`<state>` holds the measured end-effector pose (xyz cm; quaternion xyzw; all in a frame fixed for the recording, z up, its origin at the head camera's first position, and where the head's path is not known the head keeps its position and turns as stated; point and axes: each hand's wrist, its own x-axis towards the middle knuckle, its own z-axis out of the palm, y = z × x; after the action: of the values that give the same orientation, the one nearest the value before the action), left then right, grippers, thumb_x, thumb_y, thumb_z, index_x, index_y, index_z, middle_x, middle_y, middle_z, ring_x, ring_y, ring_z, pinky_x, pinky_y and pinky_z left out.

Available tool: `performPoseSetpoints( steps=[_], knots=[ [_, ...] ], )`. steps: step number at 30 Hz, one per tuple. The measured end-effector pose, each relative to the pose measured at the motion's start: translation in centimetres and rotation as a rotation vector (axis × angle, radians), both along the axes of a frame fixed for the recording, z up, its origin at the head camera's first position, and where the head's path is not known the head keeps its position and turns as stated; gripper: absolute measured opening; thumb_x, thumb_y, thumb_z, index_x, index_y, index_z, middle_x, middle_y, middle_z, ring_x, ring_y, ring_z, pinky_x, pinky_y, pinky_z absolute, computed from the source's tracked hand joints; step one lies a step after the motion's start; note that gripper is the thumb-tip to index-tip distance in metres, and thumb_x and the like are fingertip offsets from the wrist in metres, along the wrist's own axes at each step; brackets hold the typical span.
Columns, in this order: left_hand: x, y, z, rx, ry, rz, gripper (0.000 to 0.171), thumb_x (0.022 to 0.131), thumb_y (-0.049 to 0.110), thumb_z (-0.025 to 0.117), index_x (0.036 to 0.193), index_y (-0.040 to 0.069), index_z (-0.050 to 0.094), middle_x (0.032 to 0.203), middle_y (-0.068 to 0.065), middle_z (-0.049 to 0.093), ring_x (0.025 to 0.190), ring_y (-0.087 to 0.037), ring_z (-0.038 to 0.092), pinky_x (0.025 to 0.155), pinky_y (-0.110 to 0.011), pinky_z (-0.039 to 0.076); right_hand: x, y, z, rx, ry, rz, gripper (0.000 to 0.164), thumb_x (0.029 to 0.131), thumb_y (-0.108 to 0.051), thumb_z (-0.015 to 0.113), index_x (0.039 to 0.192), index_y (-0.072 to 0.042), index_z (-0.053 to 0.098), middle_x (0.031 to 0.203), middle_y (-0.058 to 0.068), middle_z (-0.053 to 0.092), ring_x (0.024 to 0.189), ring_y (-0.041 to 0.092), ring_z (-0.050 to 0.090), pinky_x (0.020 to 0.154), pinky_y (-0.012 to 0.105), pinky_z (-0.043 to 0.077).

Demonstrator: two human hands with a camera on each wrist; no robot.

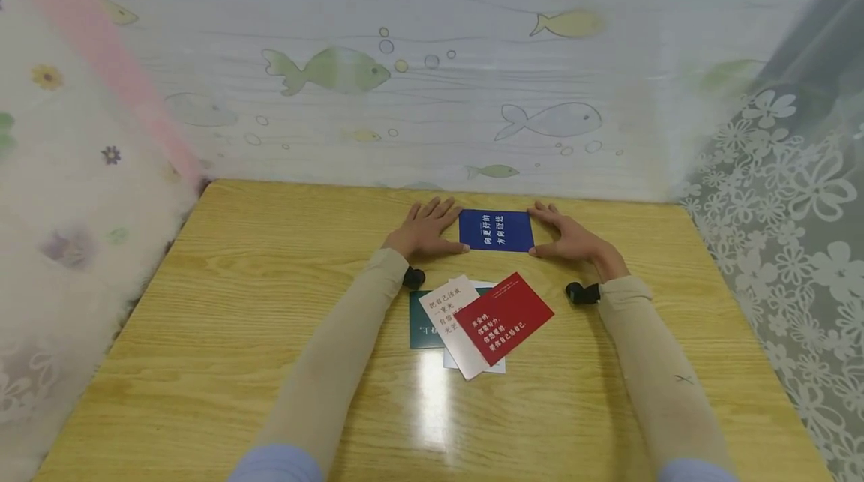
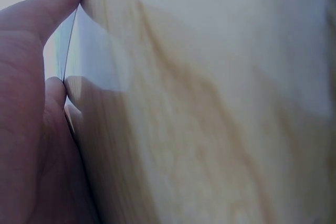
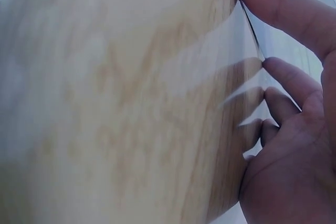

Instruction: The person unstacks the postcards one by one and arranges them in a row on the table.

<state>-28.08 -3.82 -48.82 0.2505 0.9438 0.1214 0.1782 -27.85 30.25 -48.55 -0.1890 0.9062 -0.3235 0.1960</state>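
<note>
A blue card (image 1: 496,231) with white characters lies flat near the table's back edge. My left hand (image 1: 425,231) is spread on the table at its left side, with the thumb at the near left corner. Across from it, my right hand (image 1: 574,238) has its thumb by the near right corner and its index finger by the far right one. Nearer to me lie overlapping cards: a red card (image 1: 506,317) on top, a pale pink card (image 1: 448,317) beneath it, then a dark green card (image 1: 421,321) and a white card (image 1: 496,363), both partly covered.
The wood-grain table (image 1: 270,272) meets a fish-print curtain (image 1: 432,92) at the back. A flowered curtain (image 1: 67,190) hangs along the left side, and a lace curtain (image 1: 796,190) along the right. Black wrist cameras sit under both wrists.
</note>
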Motion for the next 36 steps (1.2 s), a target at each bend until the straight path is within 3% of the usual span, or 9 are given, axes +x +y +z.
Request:
performPoseSetpoints(
  steps=[5,12,21,30,36],
  knots=[
    [0.2,0.0,0.3,0.010,0.014,0.003,0.095,0.094,0.071,0.048,0.166,0.024,0.006,0.173,0.003,-0.003,0.159,-0.023,-0.008,0.128,-0.047,-0.009,0.1,0.0,0.1,-0.005,0.010,0.001,0.090,0.090,-0.023,0.078,0.163,-0.014,0.026,0.173,0.007,0.004,0.158,0.034,-0.010,0.123,0.066,0.000],
    [-0.4,0.1,-0.3,-0.007,-0.011,0.011,0.097,0.093,0.072,0.049,0.165,0.029,0.001,0.172,0.007,-0.008,0.158,-0.019,-0.014,0.126,-0.045,-0.015,-0.1,0.0,0.0,-0.002,0.020,0.012,0.090,0.089,-0.022,0.078,0.163,-0.015,0.026,0.173,0.006,0.003,0.158,0.034,-0.010,0.123,0.066,-0.001],
    [0.8,0.2,1.5,-0.002,0.003,-0.011,0.094,0.096,0.067,0.049,0.166,0.020,0.008,0.173,-0.002,0.000,0.159,-0.026,-0.005,0.128,-0.051,-0.005,0.7,-0.7,0.9,0.088,0.027,0.053,0.090,0.093,-0.030,0.069,0.164,-0.009,0.018,0.171,0.018,-0.001,0.155,0.045,-0.014,0.120,0.071,-0.008],
    [1.0,0.3,1.9,0.015,-0.001,-0.005,0.094,0.095,0.066,0.052,0.165,0.019,0.011,0.172,-0.003,0.003,0.159,-0.027,-0.003,0.129,-0.049,-0.002,1.3,-0.7,1.0,0.196,0.142,0.072,0.091,0.093,-0.040,0.068,0.162,-0.004,0.021,0.168,0.026,0.007,0.154,0.048,-0.010,0.122,0.065,-0.008],
    [1.7,-0.2,1.8,0.099,0.036,-0.001,0.092,0.096,0.067,0.051,0.165,0.020,0.012,0.172,-0.003,0.009,0.159,-0.028,0.000,0.129,-0.050,-0.002,3.2,-1.3,2.0,0.125,0.256,0.058,0.088,0.092,-0.038,0.070,0.159,0.000,0.028,0.167,0.026,0.014,0.155,0.048,-0.004,0.123,0.066,-0.002]
  ],
)
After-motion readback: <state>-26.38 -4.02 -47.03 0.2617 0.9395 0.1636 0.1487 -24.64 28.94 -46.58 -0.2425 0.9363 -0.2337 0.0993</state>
